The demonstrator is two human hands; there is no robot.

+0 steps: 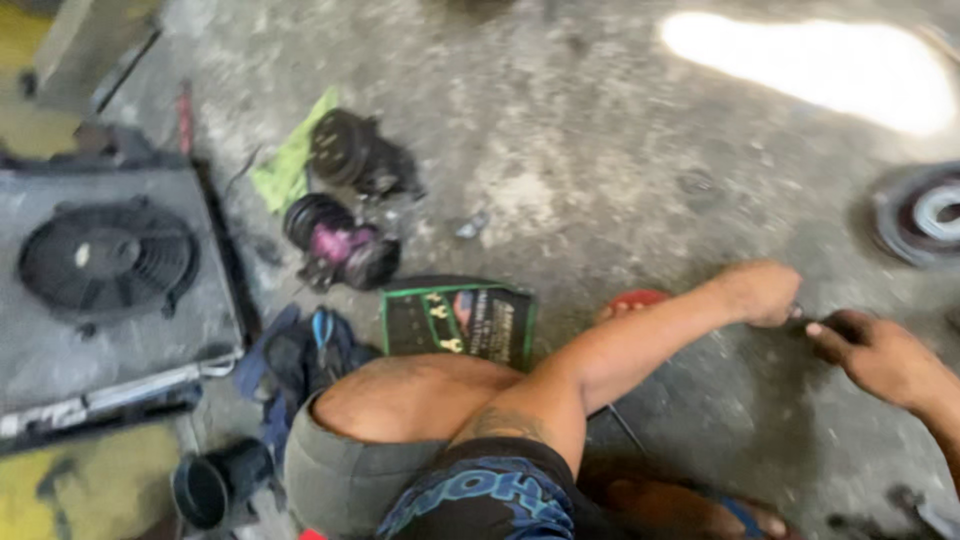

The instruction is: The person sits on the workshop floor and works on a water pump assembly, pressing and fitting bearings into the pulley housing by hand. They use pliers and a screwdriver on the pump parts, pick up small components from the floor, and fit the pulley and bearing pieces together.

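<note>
The small dark part (805, 318) between both hands is too blurred to identify.

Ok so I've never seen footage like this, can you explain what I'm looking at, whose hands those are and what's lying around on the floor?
One picture, from a camera on a person's head, looking down. They sit on a concrete floor, bare knee in front. Their left hand and right hand meet over a small dark part; blur hides what it is. On the floor: a radiator with a black fan at left, two compressors, a green rag, a dark box, blue-handled tools, a black cup, and a pulley at the right edge.
</note>
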